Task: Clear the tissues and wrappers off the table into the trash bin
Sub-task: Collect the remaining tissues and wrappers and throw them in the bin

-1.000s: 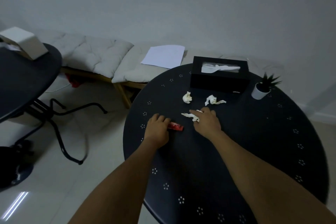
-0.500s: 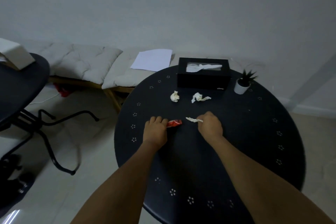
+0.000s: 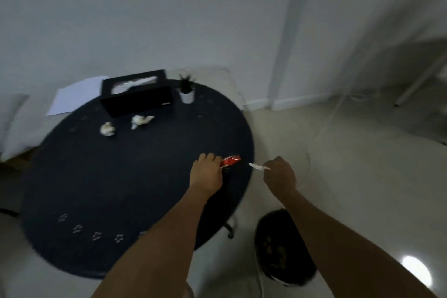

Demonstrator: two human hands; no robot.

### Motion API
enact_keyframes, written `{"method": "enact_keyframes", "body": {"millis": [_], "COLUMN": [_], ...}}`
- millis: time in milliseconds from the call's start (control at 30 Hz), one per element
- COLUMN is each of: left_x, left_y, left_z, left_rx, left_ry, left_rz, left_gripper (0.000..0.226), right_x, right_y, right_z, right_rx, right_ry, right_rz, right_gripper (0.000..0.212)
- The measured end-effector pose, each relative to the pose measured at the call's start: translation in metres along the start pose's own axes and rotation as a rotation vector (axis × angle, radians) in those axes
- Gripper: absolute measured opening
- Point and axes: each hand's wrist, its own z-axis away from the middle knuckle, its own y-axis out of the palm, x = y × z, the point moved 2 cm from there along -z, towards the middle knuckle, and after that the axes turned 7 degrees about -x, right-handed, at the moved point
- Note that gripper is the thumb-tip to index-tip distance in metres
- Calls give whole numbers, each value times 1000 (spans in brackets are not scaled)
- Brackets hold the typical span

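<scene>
My left hand [image 3: 206, 173] grips a red wrapper [image 3: 231, 161] above the right edge of the round black table [image 3: 79, 176]. My right hand [image 3: 279, 173] is past the table's edge, over the floor, and pinches a thin white tissue strip [image 3: 257, 166]. Two crumpled white tissues lie on the table in front of the tissue box: one [image 3: 107, 129] to the left, one [image 3: 141, 120] to the right. A dark round trash bin [image 3: 278, 247] stands on the floor below my right forearm, partly hidden by it.
A black tissue box [image 3: 137, 98] and a small potted plant in a white pot [image 3: 186, 91] stand at the table's far side. A sheet of white paper [image 3: 72, 98] lies behind the table on a cushion. Pale tiled floor [image 3: 362, 152] spreads to the right.
The view has swung to the right. Both hands have lifted off the table and moved right, the left with the red wrapper, the right with the tissue strip. The trash bin has come into view.
</scene>
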Motion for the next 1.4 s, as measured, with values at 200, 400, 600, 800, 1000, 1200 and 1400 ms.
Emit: {"method": "enact_keyframes", "body": {"millis": [200, 400, 600, 800, 1000, 1200, 1400], "left_x": [-123, -171, -186, -198, -185, -178, -178], "left_y": [45, 106, 176, 237, 265, 235, 160], "left_z": [5, 23, 35, 30, 32, 38, 23], "left_rx": [137, 327, 447, 618, 660, 609, 323], "left_ry": [210, 178, 85, -16, 34, 111, 274], "left_rz": [138, 258, 327, 375, 274, 255, 211], "left_gripper": [28, 28, 26, 40, 43, 35, 21], "right_x": [-118, -182, -222, -255, -269, -255, -219], "right_y": [-25, -11, 47, 98, 124, 100, 38], "right_z": [42, 82, 107, 113, 120, 116, 89], "right_rx": [-32, -20, -54, -42, 10, -11, -94], "right_ry": [265, 504, 753, 888, 874, 845, 697], "right_rz": [0, -55, -214, -317, -279, -241, -226], "right_gripper": [26, 23, 26, 36, 46, 41, 35]}}
